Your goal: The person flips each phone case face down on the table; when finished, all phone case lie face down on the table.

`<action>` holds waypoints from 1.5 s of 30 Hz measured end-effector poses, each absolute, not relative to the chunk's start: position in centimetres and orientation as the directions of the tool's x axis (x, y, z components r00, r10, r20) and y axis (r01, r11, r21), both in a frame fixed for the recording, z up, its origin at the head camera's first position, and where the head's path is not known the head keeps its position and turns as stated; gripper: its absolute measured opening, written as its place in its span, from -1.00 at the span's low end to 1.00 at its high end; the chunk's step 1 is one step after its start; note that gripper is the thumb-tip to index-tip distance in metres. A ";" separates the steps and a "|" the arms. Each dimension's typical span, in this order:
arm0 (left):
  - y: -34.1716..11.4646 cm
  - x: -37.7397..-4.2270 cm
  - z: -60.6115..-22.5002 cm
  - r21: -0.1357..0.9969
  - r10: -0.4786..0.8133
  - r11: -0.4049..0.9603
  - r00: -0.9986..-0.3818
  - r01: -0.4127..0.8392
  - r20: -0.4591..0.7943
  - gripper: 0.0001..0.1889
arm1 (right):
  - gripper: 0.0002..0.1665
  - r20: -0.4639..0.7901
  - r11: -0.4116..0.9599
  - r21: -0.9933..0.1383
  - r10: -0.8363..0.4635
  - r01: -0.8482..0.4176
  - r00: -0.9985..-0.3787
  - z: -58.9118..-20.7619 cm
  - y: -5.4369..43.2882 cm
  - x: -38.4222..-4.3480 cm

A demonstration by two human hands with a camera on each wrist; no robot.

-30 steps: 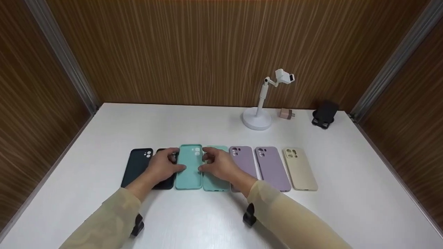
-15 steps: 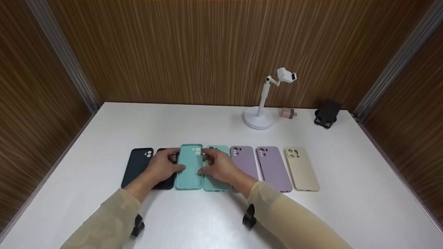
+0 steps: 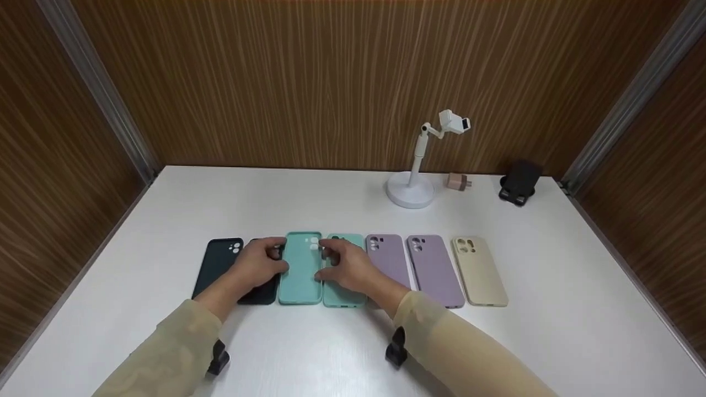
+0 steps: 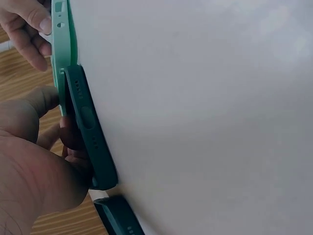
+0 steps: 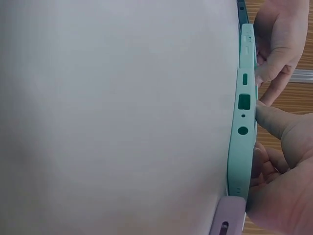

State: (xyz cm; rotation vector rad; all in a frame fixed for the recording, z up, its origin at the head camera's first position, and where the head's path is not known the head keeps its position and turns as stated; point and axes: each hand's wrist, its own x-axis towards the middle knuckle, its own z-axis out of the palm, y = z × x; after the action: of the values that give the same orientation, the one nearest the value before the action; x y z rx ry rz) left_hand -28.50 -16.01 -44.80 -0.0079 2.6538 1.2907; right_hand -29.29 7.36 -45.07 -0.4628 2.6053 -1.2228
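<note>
In the head view, a mint-green phone case [image 3: 300, 275] lies inner side up, between both hands. The left hand [image 3: 256, 266] rests over a black phone case [image 3: 263, 292], its index finger and thumb at the mint case's left edge. From the other side, the right hand [image 3: 350, 267] touches the mint case's right edge with index fingertip and thumb. Beneath that right hand is a second mint-green case [image 3: 345, 295], partly covered. The left wrist view shows the left thumb [image 4: 46, 99] against the mint edge; the remaining fingers are partly hidden behind the dark case [image 4: 90, 132].
Another black case [image 3: 212, 270] lies at the row's left end. To the right are two purple cases [image 3: 389, 256] and a beige case [image 3: 479, 273]. Behind stand a white stand [image 3: 411, 190], a pink charger plug [image 3: 456, 182] and a black folding stand [image 3: 520, 182]. Wood-grain panels enclose the table.
The left thumb has drawn back slightly leftward from the mint case's surface to its edge. The right fingertips have shifted a little left. The cases keep their places in the row.
</note>
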 end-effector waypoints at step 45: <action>-14.5 -27.4 -41.8 0.914 0.112 0.395 -0.983 -0.090 -0.145 -0.31 | -0.29 -0.099 0.575 -0.795 -0.438 -0.194 -0.894 -43.8 7.1 -29.7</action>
State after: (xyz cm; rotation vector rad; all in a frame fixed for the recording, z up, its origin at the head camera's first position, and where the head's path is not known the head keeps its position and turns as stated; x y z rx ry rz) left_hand -27.41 -14.52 -41.78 0.0200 2.4661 1.6333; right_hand -29.68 7.07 -43.82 -0.5196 2.5248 -1.2233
